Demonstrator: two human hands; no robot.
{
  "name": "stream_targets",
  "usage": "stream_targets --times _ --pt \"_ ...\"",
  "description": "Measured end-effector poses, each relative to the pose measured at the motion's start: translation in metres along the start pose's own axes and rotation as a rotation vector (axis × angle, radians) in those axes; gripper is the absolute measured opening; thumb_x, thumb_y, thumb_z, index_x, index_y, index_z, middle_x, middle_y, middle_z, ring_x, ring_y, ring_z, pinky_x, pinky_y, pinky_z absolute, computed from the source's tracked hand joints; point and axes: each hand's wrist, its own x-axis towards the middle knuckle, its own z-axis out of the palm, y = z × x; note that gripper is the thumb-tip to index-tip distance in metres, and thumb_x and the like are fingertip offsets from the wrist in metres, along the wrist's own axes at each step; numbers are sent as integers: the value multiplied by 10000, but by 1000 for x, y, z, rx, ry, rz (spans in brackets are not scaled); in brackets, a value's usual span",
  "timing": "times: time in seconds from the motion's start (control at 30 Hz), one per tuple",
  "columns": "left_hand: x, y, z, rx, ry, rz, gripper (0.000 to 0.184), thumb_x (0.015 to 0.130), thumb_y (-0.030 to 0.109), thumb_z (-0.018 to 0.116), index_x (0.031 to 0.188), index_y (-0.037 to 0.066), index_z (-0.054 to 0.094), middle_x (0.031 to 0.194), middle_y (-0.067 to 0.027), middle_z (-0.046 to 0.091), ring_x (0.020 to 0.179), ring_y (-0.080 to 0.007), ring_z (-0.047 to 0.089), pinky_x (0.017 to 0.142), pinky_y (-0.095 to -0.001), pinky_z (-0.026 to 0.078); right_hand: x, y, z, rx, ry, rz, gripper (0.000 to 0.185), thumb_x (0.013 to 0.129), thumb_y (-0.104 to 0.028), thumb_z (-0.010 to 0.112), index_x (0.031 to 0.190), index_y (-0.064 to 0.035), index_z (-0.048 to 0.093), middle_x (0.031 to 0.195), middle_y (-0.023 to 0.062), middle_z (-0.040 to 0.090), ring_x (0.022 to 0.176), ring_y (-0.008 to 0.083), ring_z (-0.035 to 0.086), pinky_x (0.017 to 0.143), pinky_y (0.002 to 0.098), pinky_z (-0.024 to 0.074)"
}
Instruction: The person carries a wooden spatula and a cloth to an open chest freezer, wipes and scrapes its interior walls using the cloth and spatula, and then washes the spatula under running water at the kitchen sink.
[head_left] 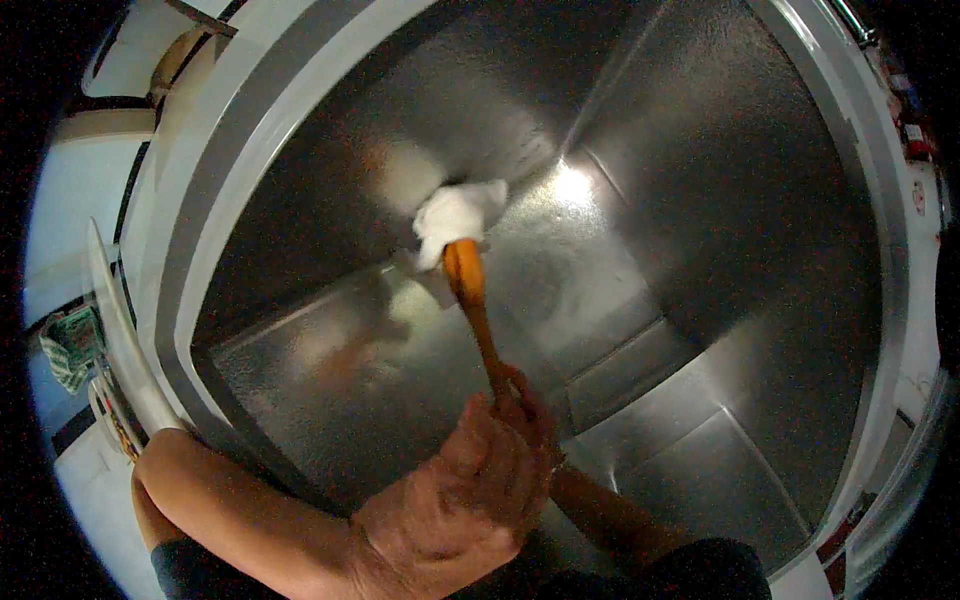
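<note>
Both my hands are closed together on a long orange-brown wooden handle (pixel 472 290). My left hand (pixel 455 490) is nearer the camera, its fingers curled around the lower end. Just beyond it, my right hand (pixel 522 405) grips the handle a little higher up; part of it is hidden behind the left. A white cloth (pixel 455 215) is bunched over the far end of the handle and hides what is under it. The cloth is at the left inner wall of a deep metal-lined chest (pixel 710 260) and seems to touch it.
A pale rim with a grey seal (pixel 205 190) runs around the chest opening. Inside, a raised metal step (pixel 690 430) is at the lower right. Outside on the left lies a green and white cloth (pixel 70 345) on the tiled floor. Small items (pixel 915 140) stand beyond the right rim.
</note>
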Motion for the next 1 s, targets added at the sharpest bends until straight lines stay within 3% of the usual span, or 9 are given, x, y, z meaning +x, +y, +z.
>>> stream_targets --times 0.07,0.13,0.2,0.33,0.63,0.7,0.77,0.87,1.0 --pt "-1 2 -4 -51 -108 -27 403 603 232 487 937 15 541 758 -112 533 764 -267 509 778 -401 390 14 -5 8 -425 321 -336 354 841 -155 424 1166 -26 370 666 -18 468 543 60 431 493 167 377" --pt "-3 -5 -8 -53 -63 6 396 606 235 484 938 27 544 773 -117 536 774 -269 513 791 -405 387 45 -9 -8 -567 321 -481 347 835 -186 436 1152 -54 386 608 -13 438 483 59 413 419 177 359" --pt "-5 -3 -8 -51 -21 38 390 610 238 480 939 38 548 788 -121 540 783 -271 516 804 -409 383 70 -47 -4 10 370 -165 322 830 -220 447 1122 -90 412 608 2 448 444 63 407 370 192 342" --pt "-9 2 3 -119 31 -6 381 621 244 472 945 60 550 823 -130 545 786 -284 529 834 -444 369 148 -57 -59 239 247 -298 270 811 -288 475 1020 -118 457 598 -11 447 396 54 367 340 175 303" --pt "-5 -2 -5 -73 23 -20 379 626 244 469 947 61 550 834 -133 546 789 -288 532 845 -460 362 37 -11 -19 -73 88 -269 370 820 -257 465 1144 -89 403 715 46 486 546 80 457 459 234 392" --pt "-5 1 -6 -61 23 -15 379 627 245 467 949 63 550 836 -134 546 788 -289 533 847 -464 362 18 15 -19 590 -39 -37 390 829 -243 459 1176 -81 382 732 55 487 564 78 464 482 234 403" --pt "-5 2 -6 -20 39 10 379 631 248 464 953 69 551 839 -137 546 785 -289 534 846 -470 363 5 -2 -2 -54 115 -478 384 836 -249 454 1170 -74 387 689 38 480 511 68 446 420 224 383" --pt "-11 -4 -10 -22 -49 22 379 630 236 469 960 63 541 824 -137 543 798 -290 531 844 -467 364 64 -31 -15 -296 352 -408 336 830 -276 459 1119 -106 429 622 11 458 427 64 391 324 203 301" --pt "-11 -5 -5 -68 -24 -8 375 631 230 470 960 61 538 820 -136 542 798 -289 530 845 -468 361 123 -86 -29 239 341 -216 237 826 -289 455 1018 -150 445 588 -3 425 389 68 326 311 188 262"
